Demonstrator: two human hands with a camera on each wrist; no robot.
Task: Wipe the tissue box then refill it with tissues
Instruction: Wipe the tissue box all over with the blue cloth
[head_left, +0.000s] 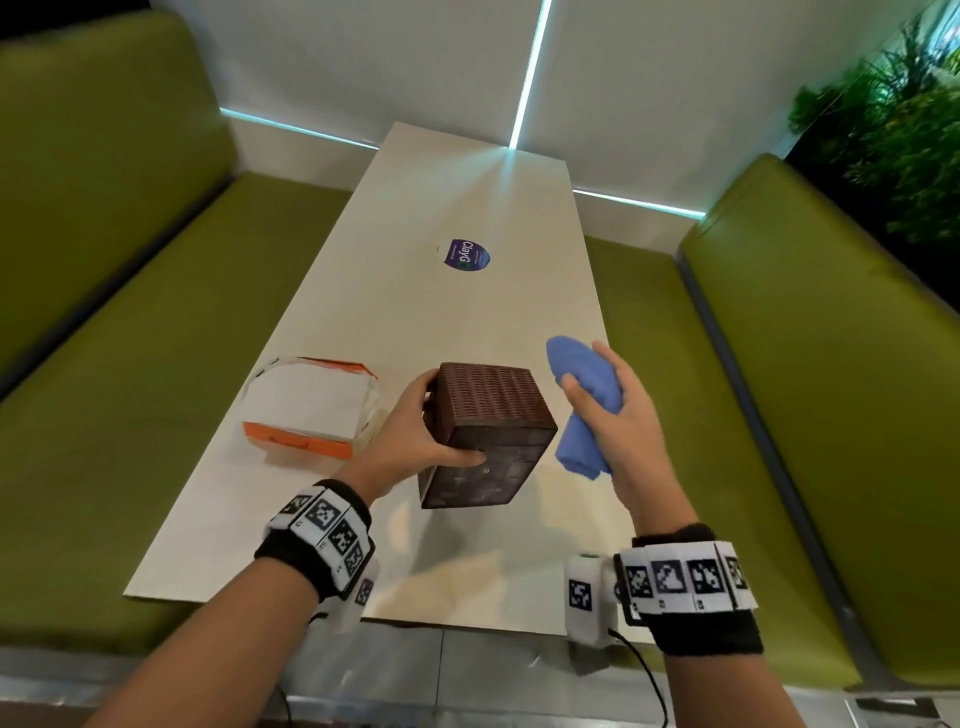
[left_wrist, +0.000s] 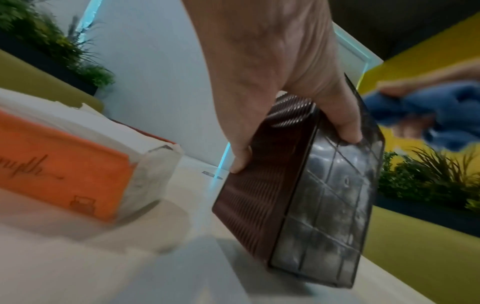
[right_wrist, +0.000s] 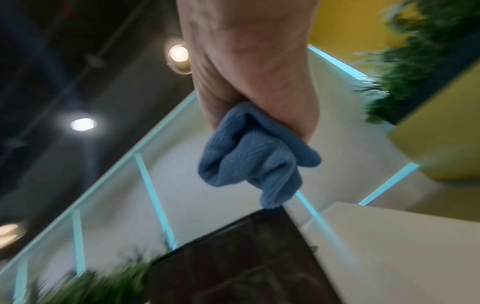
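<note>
A brown woven-pattern tissue box (head_left: 485, 431) is lifted off the table and tipped, its dusty gridded base facing me. My left hand (head_left: 423, 431) grips it, thumb on the base and fingers behind; the left wrist view shows the box (left_wrist: 306, 191) with the fingers (left_wrist: 345, 123) curled over its edge. My right hand (head_left: 610, 402) holds a bunched blue cloth (head_left: 584, 405) just right of the box, apart from it. In the right wrist view the cloth (right_wrist: 254, 156) hangs above the box (right_wrist: 246, 261). An orange pack of white tissues (head_left: 311, 402) lies on the table to the left.
The long cream table (head_left: 467, 208) carries a round purple sticker (head_left: 464, 254) further back. Green bench seats (head_left: 130, 364) flank both sides, a white wall closes the far end, and plants (head_left: 904, 119) stand at the upper right.
</note>
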